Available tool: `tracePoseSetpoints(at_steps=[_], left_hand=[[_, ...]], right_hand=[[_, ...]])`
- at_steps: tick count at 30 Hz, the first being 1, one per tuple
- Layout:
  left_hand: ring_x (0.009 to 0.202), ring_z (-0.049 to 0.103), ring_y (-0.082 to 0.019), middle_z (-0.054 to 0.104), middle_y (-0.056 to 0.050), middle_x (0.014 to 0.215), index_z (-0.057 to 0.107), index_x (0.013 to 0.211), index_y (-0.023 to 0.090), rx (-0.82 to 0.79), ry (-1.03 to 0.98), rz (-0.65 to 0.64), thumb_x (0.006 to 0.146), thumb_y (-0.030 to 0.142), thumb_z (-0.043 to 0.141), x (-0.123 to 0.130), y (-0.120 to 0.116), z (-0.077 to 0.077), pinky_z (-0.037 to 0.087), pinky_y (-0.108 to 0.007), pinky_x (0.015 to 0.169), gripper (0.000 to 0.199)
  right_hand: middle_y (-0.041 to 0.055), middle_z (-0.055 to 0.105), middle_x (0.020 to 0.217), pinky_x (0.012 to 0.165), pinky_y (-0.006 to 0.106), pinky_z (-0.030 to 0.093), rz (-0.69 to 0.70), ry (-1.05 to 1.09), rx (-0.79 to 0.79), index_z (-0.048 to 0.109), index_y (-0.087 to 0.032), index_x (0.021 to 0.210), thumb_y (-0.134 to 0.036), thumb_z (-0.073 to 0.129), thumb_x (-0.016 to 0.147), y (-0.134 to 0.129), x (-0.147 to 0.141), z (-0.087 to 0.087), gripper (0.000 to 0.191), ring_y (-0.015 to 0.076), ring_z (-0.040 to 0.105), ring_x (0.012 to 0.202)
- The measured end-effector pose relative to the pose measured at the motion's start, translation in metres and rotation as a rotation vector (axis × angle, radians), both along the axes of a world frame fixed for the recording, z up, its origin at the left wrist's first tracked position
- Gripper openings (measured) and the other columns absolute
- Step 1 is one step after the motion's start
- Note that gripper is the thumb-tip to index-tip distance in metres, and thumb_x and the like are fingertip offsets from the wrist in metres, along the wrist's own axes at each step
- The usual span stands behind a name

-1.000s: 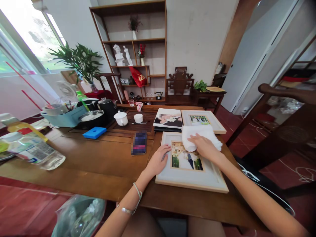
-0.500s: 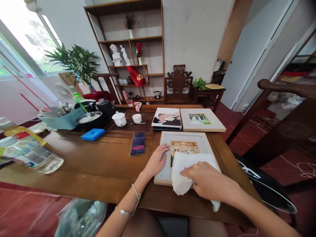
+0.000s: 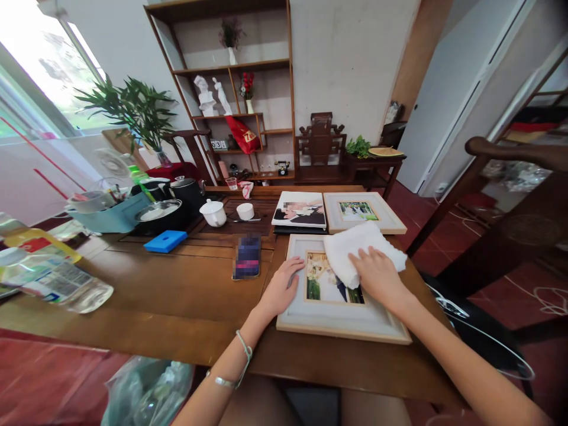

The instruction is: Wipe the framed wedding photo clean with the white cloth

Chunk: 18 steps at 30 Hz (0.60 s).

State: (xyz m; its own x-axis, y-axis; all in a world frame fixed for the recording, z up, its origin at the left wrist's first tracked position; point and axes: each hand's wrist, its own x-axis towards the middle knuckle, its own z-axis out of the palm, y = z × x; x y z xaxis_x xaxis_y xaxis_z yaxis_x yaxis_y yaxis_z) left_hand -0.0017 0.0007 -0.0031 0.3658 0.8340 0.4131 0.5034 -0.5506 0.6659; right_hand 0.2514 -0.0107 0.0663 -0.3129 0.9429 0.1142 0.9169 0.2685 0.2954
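White folded cloth [image 3: 355, 251] (slightly rumpled) covers the framed photo [image 3: 337, 296].

- Both arms are bare, no sleeves anywhere up to the frame edge
- Left hand [image 3: 280, 289] has no rings that I can see
- Left wrist wears a thin pale green band [image 3: 245, 354], kinda like a hair tie
- Just below it on the forearm sits a slim silver bangle [image 3: 223, 381]
- Right hand [image 3: 377, 275] and wrist look plain, no watch or jewelry showing
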Motion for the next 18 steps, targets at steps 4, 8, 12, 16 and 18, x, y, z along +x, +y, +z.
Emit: tracePoseSetpoints(at_steps=[4, 8, 12, 16, 18], left_hand=[[0.130, 0.048, -0.023, 0.058, -0.012, 0.130, 0.062, 0.117, 0.018, 0.010, -0.013, -0.004, 0.087, 0.007, 0.043, 0.000, 0.000, -0.001, 0.035, -0.050, 0.113, 0.038], [0.129, 0.048, -0.023, 0.059, -0.011, 0.129, 0.063, 0.116, 0.019, 0.012, -0.028, 0.005, 0.086, 0.007, 0.044, 0.000, 0.001, -0.002, 0.036, -0.049, 0.113, 0.038], [0.129, 0.049, -0.023, 0.059, -0.012, 0.129, 0.063, 0.116, 0.018, 0.000, -0.023, 0.005, 0.086, 0.006, 0.044, 0.000, 0.000, 0.000, 0.035, -0.049, 0.113, 0.038], [0.129, 0.048, -0.023, 0.059, -0.012, 0.130, 0.062, 0.116, 0.017, -0.008, -0.016, -0.006, 0.087, 0.007, 0.043, 0.000, 0.000, 0.002, 0.035, -0.049, 0.113, 0.037], [0.129, 0.048, -0.023, 0.059, -0.012, 0.130, 0.062, 0.116, 0.017, -0.008, -0.014, -0.010, 0.087, 0.007, 0.042, -0.001, 0.000, 0.001, 0.035, -0.049, 0.113, 0.037]], right_hand=[[0.0191, 0.068, 0.094, 0.074, 0.037, 0.043, 0.050, 0.027, -0.247, 0.067, -0.009, 0.101, -0.004, 0.046, 0.076, -0.034, -0.025, 0.022, 0.033, 0.0306, 0.062, 0.092], [0.0129, 0.065, 0.098, 0.080, 0.037, 0.043, 0.291, 0.179, -0.386, 0.064, -0.015, 0.096, -0.013, 0.052, 0.071, -0.050, -0.032, 0.026, 0.028, 0.0282, 0.059, 0.095], [0.0157, 0.060, 0.107, 0.084, 0.042, 0.043, 0.294, 0.234, -0.274, 0.061, -0.012, 0.099, -0.011, 0.052, 0.065, -0.035, -0.022, 0.010, 0.035, 0.0313, 0.054, 0.102], [0.0206, 0.050, 0.132, 0.105, 0.051, 0.030, 0.189, 0.212, -0.037, 0.055, -0.008, 0.118, -0.001, 0.046, 0.066, 0.000, -0.003, -0.012, 0.054, 0.0340, 0.040, 0.127], [0.0197, 0.038, 0.146, 0.110, 0.054, 0.022, 0.142, 0.197, 0.037, 0.045, -0.008, 0.134, 0.002, 0.044, 0.067, 0.015, 0.008, -0.020, 0.068, 0.0338, 0.029, 0.137]])
